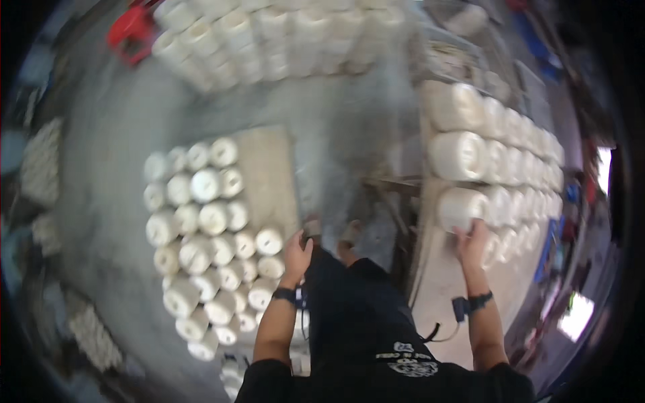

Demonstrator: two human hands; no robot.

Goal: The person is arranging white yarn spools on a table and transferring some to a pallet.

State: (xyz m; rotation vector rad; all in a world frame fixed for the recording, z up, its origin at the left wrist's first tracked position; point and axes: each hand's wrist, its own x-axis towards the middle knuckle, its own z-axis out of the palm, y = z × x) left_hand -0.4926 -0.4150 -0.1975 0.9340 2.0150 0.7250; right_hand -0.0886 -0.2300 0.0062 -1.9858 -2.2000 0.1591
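Many white cylindrical yarn cones (pixel 201 228) stand grouped on the left floor board, while the right hand (pixel 474 243) clasps another white yarn cone (pixel 460 207) on the full right rack (pixel 430 269), and the left hand (pixel 296 254) hangs empty, fingers loosely curled.

A red stool (pixel 132 31) stands on the grey floor (pixel 107 121) at the far left. Behind it runs a long stack of white spools (pixel 269 40), and a flat board (pixel 265 174) lies mid-floor.

Whole frame's pretty smeared with motion blur. The right hand (pixel 472 243) covers part of a white spool (pixel 460 207), so its grip is unclear. Far spools (pixel 282 40) at the top melt together, and the red thing (pixel 132 30) is unrecognizable.
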